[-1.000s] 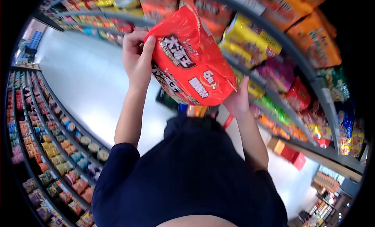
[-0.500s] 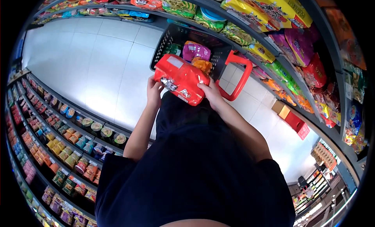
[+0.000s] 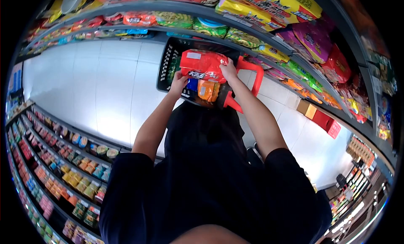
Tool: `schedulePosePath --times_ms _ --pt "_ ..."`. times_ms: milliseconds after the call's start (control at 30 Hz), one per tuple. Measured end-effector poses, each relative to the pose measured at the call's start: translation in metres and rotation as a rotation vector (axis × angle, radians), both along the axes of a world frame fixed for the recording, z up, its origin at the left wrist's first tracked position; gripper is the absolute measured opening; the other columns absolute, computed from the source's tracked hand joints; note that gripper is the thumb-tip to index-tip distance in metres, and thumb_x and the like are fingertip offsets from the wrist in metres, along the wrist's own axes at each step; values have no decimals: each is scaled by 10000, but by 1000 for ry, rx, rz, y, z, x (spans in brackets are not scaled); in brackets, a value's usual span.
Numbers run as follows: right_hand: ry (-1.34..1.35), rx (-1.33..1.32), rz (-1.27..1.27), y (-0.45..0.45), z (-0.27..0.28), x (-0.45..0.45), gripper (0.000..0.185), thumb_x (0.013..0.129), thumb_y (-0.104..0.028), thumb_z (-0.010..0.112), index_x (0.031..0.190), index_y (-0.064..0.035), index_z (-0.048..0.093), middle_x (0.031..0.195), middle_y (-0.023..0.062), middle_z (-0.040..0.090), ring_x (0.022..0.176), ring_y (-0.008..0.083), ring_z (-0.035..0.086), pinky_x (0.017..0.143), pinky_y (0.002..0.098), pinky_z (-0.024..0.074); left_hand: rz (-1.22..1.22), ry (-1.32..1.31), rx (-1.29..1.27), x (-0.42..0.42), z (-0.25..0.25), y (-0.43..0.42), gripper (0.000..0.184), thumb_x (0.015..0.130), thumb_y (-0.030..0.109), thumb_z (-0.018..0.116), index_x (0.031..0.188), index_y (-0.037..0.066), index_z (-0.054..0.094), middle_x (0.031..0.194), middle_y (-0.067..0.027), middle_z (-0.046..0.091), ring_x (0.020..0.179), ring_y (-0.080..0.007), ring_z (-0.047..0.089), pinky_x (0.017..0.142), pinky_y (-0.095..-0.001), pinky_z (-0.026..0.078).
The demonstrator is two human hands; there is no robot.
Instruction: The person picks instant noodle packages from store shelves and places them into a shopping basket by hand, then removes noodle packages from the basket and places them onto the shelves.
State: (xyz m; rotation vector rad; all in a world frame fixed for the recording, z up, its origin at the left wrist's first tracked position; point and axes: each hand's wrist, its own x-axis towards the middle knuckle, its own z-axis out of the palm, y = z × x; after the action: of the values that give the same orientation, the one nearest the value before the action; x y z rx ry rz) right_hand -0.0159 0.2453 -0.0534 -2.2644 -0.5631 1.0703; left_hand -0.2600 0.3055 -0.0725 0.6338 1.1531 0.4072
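Note:
Both my hands grip a shiny red multipack of instant noodles [image 3: 203,64] over a black shopping basket [image 3: 165,71]. My left hand [image 3: 179,82] is closed on its left end, and my right hand [image 3: 228,71] pinches the right end. Below the pack, an orange packet [image 3: 208,92] lies in the basket, with a bit of blue packaging [image 3: 192,84] beside it. Green packaging [image 3: 175,66] shows at the basket's left side. The red basket handle [image 3: 257,82] sticks out to the right, beside my right wrist. The pack hides much of the basket's contents.
Shelves of bagged noodles, with yellow multipacks [image 3: 269,10] and purple packs [image 3: 309,42], curve along the far side and right. Cup noodles [image 3: 80,176] fill the shelving at lower left. Pale tiled floor [image 3: 97,80] lies between. A red box [image 3: 324,118] stands at the right.
Both hands have moved the red multipack forward, away from my body, and over the basket. It now covers the purple packet and leaves the orange one exposed. The view has shifted slightly.

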Motion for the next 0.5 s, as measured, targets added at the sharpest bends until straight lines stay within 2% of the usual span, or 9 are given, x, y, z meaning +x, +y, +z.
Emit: schedulePosePath --times_ms 67,100,167,233,300,367,400,433,500 --pt "-135 -182 79 -3 -9 26 580 793 -223 571 1308 -18 401 1237 181 537 1101 283 554 936 326 422 -235 141 -125 23 -4 12 481 882 183 527 1343 159 393 1227 19 500 1100 -118 446 907 -288 349" --pt "-40 -140 91 -9 -17 36 561 803 -213 568 1302 -13 406 1237 179 540 1099 274 558 931 320 427 -321 164 -80 29 -13 16 490 893 174 529 1361 154 388 1231 -5 518 1083 -118 469 866 -255 373" --pt "152 -54 131 -20 -33 48 524 823 -193 562 1290 -4 418 1237 175 546 1093 255 566 920 308 436 -481 146 -81 38 -13 24 490 923 222 470 1396 200 343 1360 -7 430 1274 -176 329 1034 -408 231" --pt "87 69 279 -33 15 37 416 857 -136 566 1241 -6 472 1155 149 602 1067 208 579 882 296 462 -469 211 38 34 -52 17 435 915 193 497 1339 140 415 1228 -24 525 1126 -166 445 919 -353 354" --pt "129 226 341 -55 57 27 352 868 -153 532 1179 10 506 1111 177 622 1006 253 615 858 312 470 -559 292 173 24 -50 8 377 912 143 514 1274 43 478 1047 -70 621 913 -153 559 803 -285 448" --pt "101 242 375 -75 112 21 331 862 -101 526 1175 6 503 1108 172 618 993 277 617 866 308 477 -505 193 226 -2 -63 -12 345 893 163 559 1208 28 532 1037 -87 620 943 -152 566 818 -270 447" --pt "-46 189 401 -84 141 18 329 850 -89 533 1166 0 512 1152 170 589 1053 296 578 914 342 447 -505 213 216 -12 -48 -21 312 886 169 570 1159 18 565 979 -83 632 902 -154 584 796 -279 463" --pt "-194 136 422 -94 161 18 327 837 -76 541 1156 -6 522 1196 167 559 1113 316 538 962 376 417 -550 196 306 -37 -87 -32 297 888 180 567 1125 3 584 942 -86 643 857 -165 606 778 -290 479" --pt "-566 228 501 -122 163 30 388 818 -76 561 1199 -35 497 1254 174 503 1188 333 457 1008 437 350 -550 271 199 -71 -53 -45 300 869 170 545 1110 -2 589 915 -96 646 813 -161 613 754 -287 486"
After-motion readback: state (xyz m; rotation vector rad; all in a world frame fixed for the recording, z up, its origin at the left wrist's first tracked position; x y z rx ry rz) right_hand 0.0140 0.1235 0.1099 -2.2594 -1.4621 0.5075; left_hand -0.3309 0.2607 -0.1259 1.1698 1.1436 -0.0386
